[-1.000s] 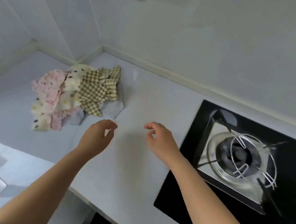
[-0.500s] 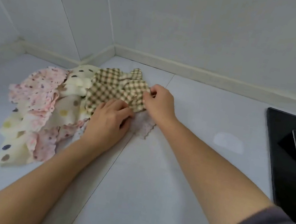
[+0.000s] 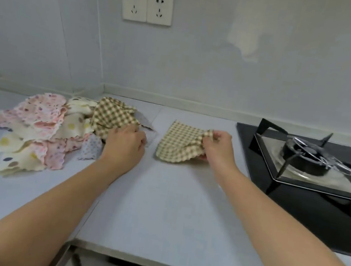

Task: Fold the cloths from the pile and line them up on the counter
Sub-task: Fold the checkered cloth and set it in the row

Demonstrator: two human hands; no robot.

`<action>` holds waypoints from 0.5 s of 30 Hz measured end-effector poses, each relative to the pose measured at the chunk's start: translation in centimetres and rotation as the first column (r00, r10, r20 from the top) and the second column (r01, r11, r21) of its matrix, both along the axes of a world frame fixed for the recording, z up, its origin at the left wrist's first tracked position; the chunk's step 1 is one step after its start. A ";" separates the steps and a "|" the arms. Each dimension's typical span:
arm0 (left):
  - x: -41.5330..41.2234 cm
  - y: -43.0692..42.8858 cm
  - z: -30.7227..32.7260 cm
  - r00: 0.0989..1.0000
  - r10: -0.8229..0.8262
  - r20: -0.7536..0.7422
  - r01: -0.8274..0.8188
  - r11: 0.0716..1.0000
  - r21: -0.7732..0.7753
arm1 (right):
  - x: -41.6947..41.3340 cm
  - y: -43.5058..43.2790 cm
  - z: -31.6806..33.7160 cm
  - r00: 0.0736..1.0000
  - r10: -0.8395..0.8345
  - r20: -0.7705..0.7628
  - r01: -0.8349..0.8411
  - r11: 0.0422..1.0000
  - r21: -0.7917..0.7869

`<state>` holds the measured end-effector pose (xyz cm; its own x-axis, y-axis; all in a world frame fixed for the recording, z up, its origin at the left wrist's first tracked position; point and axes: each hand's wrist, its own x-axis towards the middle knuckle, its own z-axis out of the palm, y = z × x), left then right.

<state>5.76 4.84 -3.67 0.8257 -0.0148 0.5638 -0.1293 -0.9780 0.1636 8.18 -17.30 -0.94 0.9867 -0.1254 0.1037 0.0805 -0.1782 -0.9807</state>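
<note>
Your right hand pinches one corner of the small green-and-cream checked cloth, which lies crumpled on the pale counter just left of the black gas hob, probably to spread it for folding. Your left hand, fingers curled, steadies the patterned cloth pile further left of the hob; whether it actually grips anything, I can't tell.

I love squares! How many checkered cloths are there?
2: darker cloth atop the pile by the left hand; lighter cloth on the counter, pinched by the right hand. More may hide.
</note>
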 end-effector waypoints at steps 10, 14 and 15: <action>-1.4 -4.4 -0.9 0.948 -0.318 -0.030 0.315 0.946 -0.079 | -2.8 -0.5 -2.0 0.933 -0.048 0.358 0.341 0.443 -0.829; -1.2 -4.4 -1.1 0.951 -0.307 -0.027 0.306 0.952 -0.028 | -2.7 -0.5 -1.8 0.929 0.149 0.339 0.233 0.478 -0.847; -1.2 -4.4 -1.1 0.952 -0.306 -0.026 0.306 0.952 -0.022 | -2.7 -0.4 -1.9 0.942 0.182 0.282 0.173 0.455 -0.873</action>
<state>4.55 0.47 -4.76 0.7988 -0.2597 0.5426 -0.4171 -0.8891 0.1885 5.47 -17.69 -2.82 0.8780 0.2127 0.4288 0.3265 -0.9212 -0.2116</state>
